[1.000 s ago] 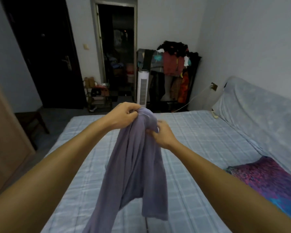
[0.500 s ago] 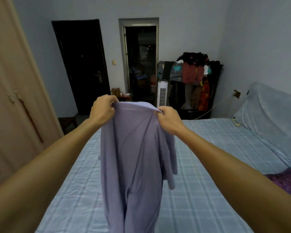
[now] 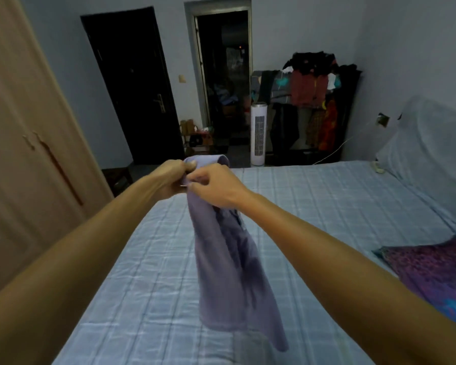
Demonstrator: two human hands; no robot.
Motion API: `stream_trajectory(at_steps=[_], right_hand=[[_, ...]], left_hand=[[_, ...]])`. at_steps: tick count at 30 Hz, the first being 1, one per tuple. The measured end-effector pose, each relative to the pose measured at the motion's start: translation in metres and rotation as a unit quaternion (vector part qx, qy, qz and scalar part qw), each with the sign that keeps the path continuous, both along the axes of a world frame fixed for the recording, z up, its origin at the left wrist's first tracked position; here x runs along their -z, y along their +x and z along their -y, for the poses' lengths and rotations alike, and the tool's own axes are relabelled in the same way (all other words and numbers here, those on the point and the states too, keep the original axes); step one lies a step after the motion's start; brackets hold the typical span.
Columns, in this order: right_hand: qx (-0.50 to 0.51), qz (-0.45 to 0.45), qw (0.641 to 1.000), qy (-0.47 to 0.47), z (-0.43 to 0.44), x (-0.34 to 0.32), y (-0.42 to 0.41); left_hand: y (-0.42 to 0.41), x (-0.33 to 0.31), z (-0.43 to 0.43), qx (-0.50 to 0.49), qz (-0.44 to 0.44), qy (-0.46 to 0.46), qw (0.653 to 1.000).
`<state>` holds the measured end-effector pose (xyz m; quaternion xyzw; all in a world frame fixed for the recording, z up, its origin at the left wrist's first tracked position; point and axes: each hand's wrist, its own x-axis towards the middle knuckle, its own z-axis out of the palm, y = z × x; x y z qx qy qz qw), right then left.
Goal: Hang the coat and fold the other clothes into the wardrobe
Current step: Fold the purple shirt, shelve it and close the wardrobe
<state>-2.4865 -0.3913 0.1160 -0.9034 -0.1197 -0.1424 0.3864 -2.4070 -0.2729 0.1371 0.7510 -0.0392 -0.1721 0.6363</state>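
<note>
— Honestly, how much of the lavender garment [image 3: 229, 272] can you make out?

— Not much. It is bunched and smeared, so I can't tell sleeves from body, nor which end is the collar. Both hands cover its top, and only a rounded loop of cloth arches up behind the fingers. The upper arms are cut off at the bottom corners, and a purple patterned cloth [image 3: 432, 272] on the bed runs out of frame at the right.

— Which way does the garment run?

— Its long axis hangs from the hands down and toward the camera, slanting right. The narrow gathered end is up top and the wide loose end is low. It is in the air over the checked blue bed [image 3: 327, 201]. Whether the lowest edge touches the sheet, I can't tell.

— And the hands?

— Both arms reach forward, nearly straight, and meet in the middle. The left grip [image 3: 173, 177] is clenched round the top of the cloth, with the thumb on top. The right grip [image 3: 216, 185] pinches the same bunch just beside it, thumb and forefinger on the fabric, the back of the hand toward the camera.

— The wardrobe [image 3: 24, 127]?

— It stands at the left with beige doors closed, well apart from the garment.
</note>
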Motion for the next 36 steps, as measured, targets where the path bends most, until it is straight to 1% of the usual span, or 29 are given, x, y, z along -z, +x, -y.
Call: stream_trajectory(at_steps=[1, 3, 4, 6, 8, 10, 11, 13, 15, 17, 18, 19, 20, 21, 22, 23, 25, 27, 29, 31, 33, 35, 36], right_hand=[[0.023, 0.022, 0.999, 0.036, 0.008, 0.002, -0.001], [0.113, 0.048, 0.987, 0.105, 0.027, 0.006, 0.004], [0.151, 0.043, 0.981, 0.111, 0.038, 0.009, 0.005], [0.196, 0.010, 0.978, 0.071, 0.054, 0.018, 0.008], [0.184, -0.053, 0.980, 0.053, 0.061, 0.025, 0.012], [0.126, -0.101, 0.986, 0.046, 0.053, 0.029, 0.012], [0.094, -0.106, 0.989, 0.042, 0.047, 0.029, 0.013], [0.049, -0.075, 0.994, 0.058, 0.030, 0.026, 0.018], [0.044, -0.025, 0.993, 0.109, 0.012, 0.019, 0.024], [0.102, 0.029, 0.982, 0.159, 0.000, 0.013, 0.035], [0.137, 0.042, 0.975, 0.169, -0.002, 0.009, 0.039], [0.166, 0.054, 0.970, 0.168, -0.002, 0.004, 0.043], [0.190, 0.068, 0.966, 0.163, -0.001, -0.002, 0.042], [0.204, 0.081, 0.961, 0.165, 0.001, -0.007, 0.042], [0.211, 0.093, 0.958, 0.173, 0.003, -0.012, 0.040], [0.206, 0.097, 0.958, 0.177, 0.006, -0.017, 0.040], [0.177, 0.064, 0.968, 0.167, 0.010, -0.029, 0.040], [0.154, -0.014, 0.975, 0.159, 0.011, -0.039, 0.040], [0.160, -0.074, 0.969, 0.173, 0.011, -0.050, 0.039], [0.172, -0.087, 0.961, 0.198, 0.010, -0.058, 0.039], [0.189, -0.086, 0.958, 0.198, 0.006, -0.062, 0.042], [0.220, -0.078, 0.958, 0.167, 0.002, -0.061, 0.045], [0.239, -0.061, 0.962, 0.120, 0.001, -0.059, 0.046]], left_hand=[[-0.001, -0.001, -0.003, -0.009, 0.006, -0.016, 1.000], [-0.002, -0.006, -0.009, -0.008, 0.019, -0.034, 0.999], [-0.003, -0.011, -0.011, 0.003, 0.022, -0.039, 0.999], [-0.006, -0.022, -0.014, 0.035, 0.030, -0.033, 0.998], [-0.005, -0.032, -0.016, 0.060, 0.040, -0.038, 0.997], [-0.004, -0.041, -0.018, 0.073, 0.046, -0.056, 0.995], [-0.003, -0.045, -0.020, 0.083, 0.051, -0.064, 0.993], [0.000, -0.051, -0.023, 0.107, 0.052, -0.071, 0.990], [0.004, -0.056, -0.028, 0.137, 0.039, -0.074, 0.987], [0.010, -0.060, -0.035, 0.158, 0.038, -0.064, 0.985], [0.014, -0.061, -0.040, 0.156, 0.048, -0.054, 0.985], [0.019, -0.062, -0.045, 0.147, 0.075, -0.039, 0.986], [0.026, -0.060, -0.052, 0.131, 0.129, -0.007, 0.983], [0.034, -0.058, -0.060, 0.115, 0.199, 0.043, 0.972], [0.042, -0.053, -0.068, 0.103, 0.264, 0.100, 0.954], [0.048, -0.047, -0.075, 0.098, 0.310, 0.143, 0.935], [0.060, -0.032, -0.085, 0.109, 0.340, 0.180, 0.917], [0.072, -0.015, -0.089, 0.137, 0.350, 0.179, 0.909], [0.081, 0.001, -0.089, 0.167, 0.365, 0.168, 0.900], [0.084, 0.017, -0.085, 0.173, 0.359, 0.144, 0.906], [0.083, 0.029, -0.076, 0.151, 0.331, 0.108, 0.925], [0.082, 0.039, -0.064, 0.124, 0.267, 0.053, 0.954], [0.081, 0.043, -0.060, 0.113, 0.225, 0.015, 0.968]])
